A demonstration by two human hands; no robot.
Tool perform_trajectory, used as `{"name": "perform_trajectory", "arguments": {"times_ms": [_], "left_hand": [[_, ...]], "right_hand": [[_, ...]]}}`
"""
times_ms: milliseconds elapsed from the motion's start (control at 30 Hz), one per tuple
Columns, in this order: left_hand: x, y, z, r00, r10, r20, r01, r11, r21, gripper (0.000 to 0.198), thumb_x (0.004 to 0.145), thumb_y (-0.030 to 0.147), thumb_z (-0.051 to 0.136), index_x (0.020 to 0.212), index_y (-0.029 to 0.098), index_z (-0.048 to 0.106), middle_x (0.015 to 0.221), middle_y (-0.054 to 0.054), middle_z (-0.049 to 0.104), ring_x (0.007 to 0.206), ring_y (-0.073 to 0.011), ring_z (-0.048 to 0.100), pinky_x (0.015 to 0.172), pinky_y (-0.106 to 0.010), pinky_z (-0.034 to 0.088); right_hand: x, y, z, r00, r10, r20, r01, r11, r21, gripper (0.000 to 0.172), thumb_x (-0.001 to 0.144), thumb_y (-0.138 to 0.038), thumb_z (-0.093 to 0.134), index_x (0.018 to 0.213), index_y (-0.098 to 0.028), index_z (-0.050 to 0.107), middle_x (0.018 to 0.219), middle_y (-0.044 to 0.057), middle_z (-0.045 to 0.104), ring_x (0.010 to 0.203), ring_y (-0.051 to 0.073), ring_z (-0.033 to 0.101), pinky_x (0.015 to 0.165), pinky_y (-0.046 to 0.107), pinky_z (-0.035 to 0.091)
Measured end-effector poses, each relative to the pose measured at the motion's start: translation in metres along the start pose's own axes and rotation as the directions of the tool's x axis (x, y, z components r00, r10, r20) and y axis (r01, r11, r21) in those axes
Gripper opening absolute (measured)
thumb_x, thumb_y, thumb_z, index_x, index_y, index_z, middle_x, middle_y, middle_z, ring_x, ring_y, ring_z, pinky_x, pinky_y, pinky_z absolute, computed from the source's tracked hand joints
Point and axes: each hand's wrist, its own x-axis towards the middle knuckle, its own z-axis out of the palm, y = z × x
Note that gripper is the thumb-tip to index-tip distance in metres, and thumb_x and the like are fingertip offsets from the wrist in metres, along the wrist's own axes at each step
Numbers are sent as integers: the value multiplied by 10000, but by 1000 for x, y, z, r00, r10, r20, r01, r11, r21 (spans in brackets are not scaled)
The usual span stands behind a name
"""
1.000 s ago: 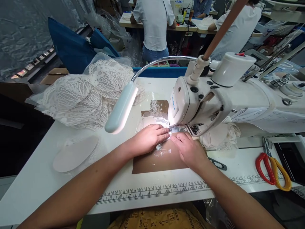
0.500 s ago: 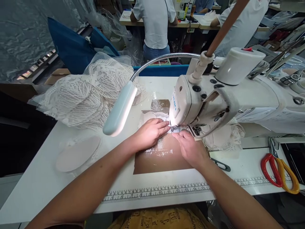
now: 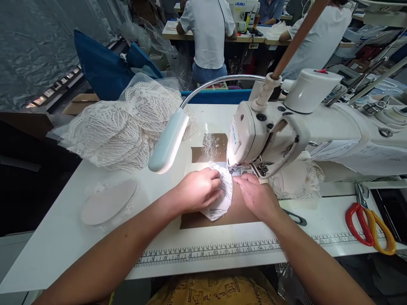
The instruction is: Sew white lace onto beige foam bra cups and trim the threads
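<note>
A white lace cup piece [image 3: 225,197] lies under the needle area of the sewing machine [image 3: 249,131], its near part spread over the brown taped patch. My left hand [image 3: 201,189] has its fingers curled and closed on the left side of this piece. At its right edge, close to the presser foot, my right hand [image 3: 257,195] is closed with thumb and forefinger together at the fabric; the exact grip is partly hidden. The brown patch [image 3: 197,221] covers the machine bed around both hands.
A heap of lace pieces [image 3: 108,131] lies at the left behind a lamp [image 3: 168,142]. Nearer is an oval pad [image 3: 108,202]. Red-and-yellow scissors [image 3: 370,226] and thread snips [image 3: 295,217] lie right. A ruler strip [image 3: 216,253] runs along the front edge. Co-workers [image 3: 208,38] sit beyond.
The lace piece has turned and swung toward me, now lying in front of the needle. My left hand has gone from lying flat to curled on it. The right hand stays close to the needle.
</note>
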Motion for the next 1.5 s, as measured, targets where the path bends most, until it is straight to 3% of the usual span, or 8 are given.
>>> {"name": "perform_trajectory", "arguments": {"times_ms": [167, 433, 633, 867, 1100, 1500], "left_hand": [[1, 2, 6, 996, 93, 9, -92, 992, -86, 267, 926, 322, 475, 925, 148, 677, 884, -84, 606, 817, -200, 552, 764, -324, 454], [2, 4, 8, 994, 105, 37, -105, 994, -12, 262, 929, 308, 465, 800, 148, 627, 803, -64, 583, 717, -179, 527, 683, -320, 399], [3, 3, 11, 994, 107, 21, -106, 992, -68, 236, 933, 285, 458, 1003, 153, 640, 953, -94, 612, 808, -196, 580, 737, -335, 433], [3, 2, 16, 996, 92, -7, -92, 994, -54, 276, 933, 260, 456, 1132, 145, 608, 1234, -127, 583, 969, -231, 594, 827, -370, 453], [7, -3, 17, 994, 103, -45, -101, 994, 39, 283, 944, 235, 429, 1113, 143, 637, 1237, -138, 594, 911, -229, 563, 771, -364, 455], [7, -7, 20, 992, 121, -33, -121, 992, 22, 388, 857, 116, 477, 1230, 105, 582, 1319, -124, 571, 1019, -258, 535, 846, -389, 453]], "right_hand": [[-1, -1, -2, 1000, -4, 7, 4, 1000, 15, 375, 877, -91, 406, 1131, -194, 662, 886, 57, 662, 711, 152, 549, 618, 238, 398], [-5, 2, 0, 998, -59, -1, 59, 998, 33, 385, 869, -91, 407, 1133, -203, 664, 871, 55, 633, 698, 149, 527, 594, 246, 373], [-5, 1, 4, 987, -159, 5, 159, 983, -90, 407, 852, -63, 425, 1138, -197, 681, 829, 62, 620, 755, 167, 501, 573, 259, 332], [-4, -3, 8, 985, -168, -33, 159, 968, -194, 397, 846, -59, 435, 1116, -190, 695, 775, 58, 612, 722, 177, 473, 555, 286, 303], [-1, -5, 12, 995, -96, 11, 96, 970, -221, 414, 865, -65, 423, 1193, -170, 654, 809, 74, 637, 766, 186, 510, 591, 287, 349], [-2, -6, 13, 994, -106, -3, 103, 971, -215, 406, 873, -81, 419, 1190, -169, 656, 834, 82, 657, 799, 193, 532, 607, 281, 377]]}}
